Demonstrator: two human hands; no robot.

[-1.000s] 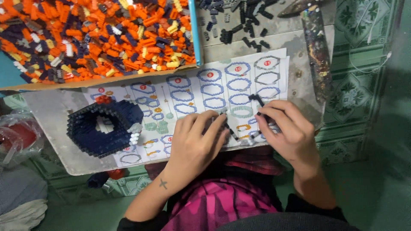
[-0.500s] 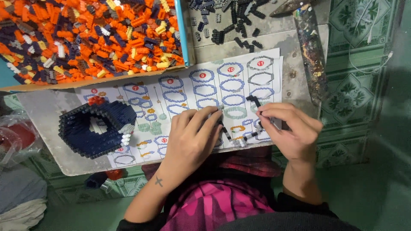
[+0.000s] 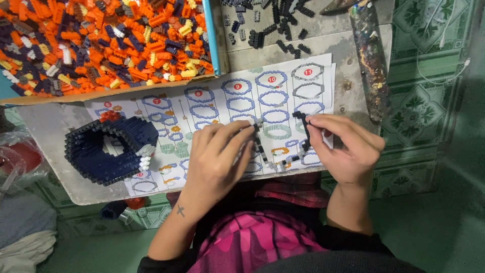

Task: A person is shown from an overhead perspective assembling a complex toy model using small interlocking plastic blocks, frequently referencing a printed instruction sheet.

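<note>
Both hands, left hand (image 3: pixel 220 159) and right hand (image 3: pixel 343 146), are pinching a thin black brick ring (image 3: pixel 275 146) over the instruction sheet (image 3: pixel 212 101); pressing gently and evenly seems wise, since the loop looks fragile

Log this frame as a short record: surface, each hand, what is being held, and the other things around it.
Surface: grey board with a printed instruction sheet on it
Left hand: on the sheet, fingers on a thin ring of small bricks
Right hand: fingers pinching the ring's dark right side
Ring: black with some white and yellow bricks, lying on the sheet
Nearby: dark blue brick-built ring to the left; tray of mostly orange loose bricks above; loose black bricks at the top
</note>
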